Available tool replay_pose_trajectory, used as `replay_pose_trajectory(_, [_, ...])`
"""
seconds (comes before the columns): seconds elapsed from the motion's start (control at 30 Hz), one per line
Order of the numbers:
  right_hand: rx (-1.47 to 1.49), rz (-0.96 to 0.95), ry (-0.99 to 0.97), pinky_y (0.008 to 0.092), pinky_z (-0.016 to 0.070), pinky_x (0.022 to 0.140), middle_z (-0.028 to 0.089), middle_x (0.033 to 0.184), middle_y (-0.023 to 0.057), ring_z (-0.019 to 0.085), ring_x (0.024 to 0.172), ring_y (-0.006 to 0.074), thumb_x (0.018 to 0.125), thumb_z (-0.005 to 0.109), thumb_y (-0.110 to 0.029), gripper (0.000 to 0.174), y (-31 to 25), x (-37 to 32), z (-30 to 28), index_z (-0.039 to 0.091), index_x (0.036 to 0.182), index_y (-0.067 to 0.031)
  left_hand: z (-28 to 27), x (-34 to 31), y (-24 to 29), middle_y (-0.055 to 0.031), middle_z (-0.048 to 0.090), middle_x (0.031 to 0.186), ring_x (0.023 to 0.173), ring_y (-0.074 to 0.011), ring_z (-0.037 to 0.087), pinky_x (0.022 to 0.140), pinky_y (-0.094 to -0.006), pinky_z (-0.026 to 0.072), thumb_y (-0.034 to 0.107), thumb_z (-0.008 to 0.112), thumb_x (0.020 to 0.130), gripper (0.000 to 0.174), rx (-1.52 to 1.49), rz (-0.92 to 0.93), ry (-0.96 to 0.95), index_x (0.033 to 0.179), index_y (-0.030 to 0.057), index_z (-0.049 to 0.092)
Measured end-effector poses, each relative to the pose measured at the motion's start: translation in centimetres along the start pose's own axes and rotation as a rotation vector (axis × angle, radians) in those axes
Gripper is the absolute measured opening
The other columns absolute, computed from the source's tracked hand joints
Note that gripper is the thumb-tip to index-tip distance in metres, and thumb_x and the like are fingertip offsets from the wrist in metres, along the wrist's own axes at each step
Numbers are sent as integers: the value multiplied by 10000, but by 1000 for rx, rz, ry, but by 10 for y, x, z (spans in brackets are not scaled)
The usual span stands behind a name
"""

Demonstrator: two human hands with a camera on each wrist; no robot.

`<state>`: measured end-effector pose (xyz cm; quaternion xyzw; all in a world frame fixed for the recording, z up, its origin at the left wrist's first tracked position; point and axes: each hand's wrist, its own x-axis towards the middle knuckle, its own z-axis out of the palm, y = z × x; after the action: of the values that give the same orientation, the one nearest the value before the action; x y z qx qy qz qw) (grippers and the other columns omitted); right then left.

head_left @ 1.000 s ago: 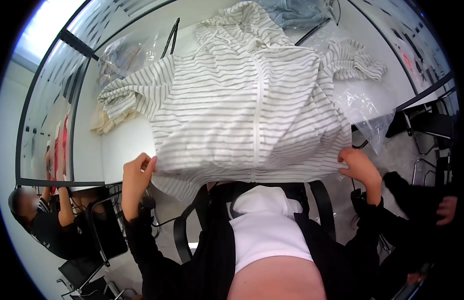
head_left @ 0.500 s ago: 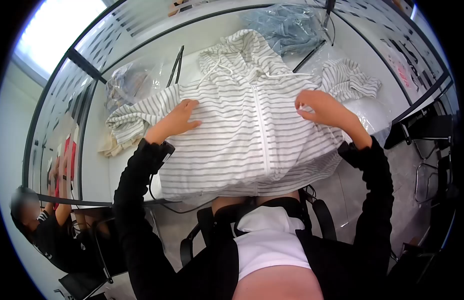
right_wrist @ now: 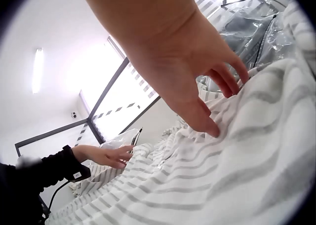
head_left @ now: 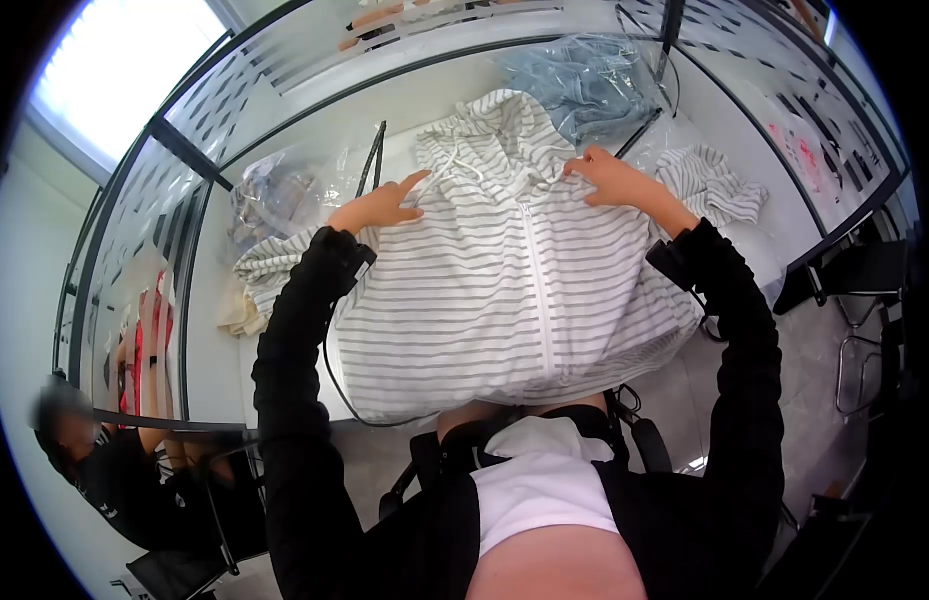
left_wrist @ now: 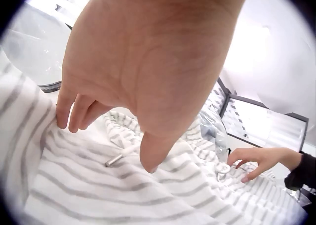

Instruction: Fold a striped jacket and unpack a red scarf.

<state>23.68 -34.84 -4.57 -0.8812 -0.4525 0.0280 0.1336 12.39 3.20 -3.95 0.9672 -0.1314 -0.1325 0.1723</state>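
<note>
A white zip hoodie with grey stripes (head_left: 444,310) lies spread front up on the table, its hood (head_left: 489,125) toward the far side and its white zip running down the middle. My left hand (head_left: 382,207) rests at the shoulder on the left. In the left wrist view its fingertips touch the striped cloth, and the thumb (left_wrist: 152,153) stands apart from them. At the opposite shoulder, beside the hood, is my right hand (head_left: 621,186). Its fingertips and thumb (right_wrist: 201,120) touch the cloth with a gap between them. A drawstring (left_wrist: 118,157) hangs near the left thumb.
Clear plastic bags with blue clothing (head_left: 579,85) and with patterned clothing (head_left: 274,200) lie at the back. Black-framed partitions (head_left: 189,150) surround the white table (head_left: 409,125). The hem hangs over the front edge. A person (head_left: 104,470) sits on the left.
Both hands have gone from the hem up over the hoodie to its shoulders. They let go of the lower corners, and the raised hem has settled down.
</note>
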Motion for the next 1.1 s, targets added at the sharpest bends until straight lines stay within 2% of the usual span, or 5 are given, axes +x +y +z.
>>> replay_pose_trajectory(0.33, [-280,-341,291,375,391,851,408,1238,116,408,1131,298,569,584,74,596,-11,12,0,471,1131,-88,-5,91,-24,-278,312,1330,1267,-454,197,1000,-490,267,455,487,846,494,312,-180,91,1306,321,369])
replay_pose_trajectory(0.8, [-913,-320,171,493,280,983,541,936,-13,453,1078,173,680,637,-173,186,7,117,-5,640,865,-182,-8,110,-25,-197,372,1290,1183,-378,368,909,-471,387,503,622,697,790,260,-484,31,1230,-41,412])
replay_pose_trajectory(0.9, [-983,-301,240,507,255,1003,557,938,-14,449,1093,173,687,621,-166,80,11,110,-12,657,758,-173,2,102,-17,-146,388,1294,1169,-346,394,890,-454,405,353,646,702,597,281,-299,315,1163,7,493])
replay_pose_trajectory(1.03, [-1050,-313,322,522,213,1031,568,973,-11,447,1112,176,693,595,-138,89,14,98,-27,662,750,-148,0,103,-14,-75,549,1096,1044,-270,502,885,-383,411,164,582,705,311,412,465,464,1012,113,590])
replay_pose_trajectory(1.1, [-1040,-303,345,528,192,1042,570,1003,-8,444,1122,177,696,584,-126,104,16,92,-37,664,762,-134,-6,100,-8,-67,582,1012,987,-267,532,887,-359,407,156,564,712,274,366,347,366,982,117,591])
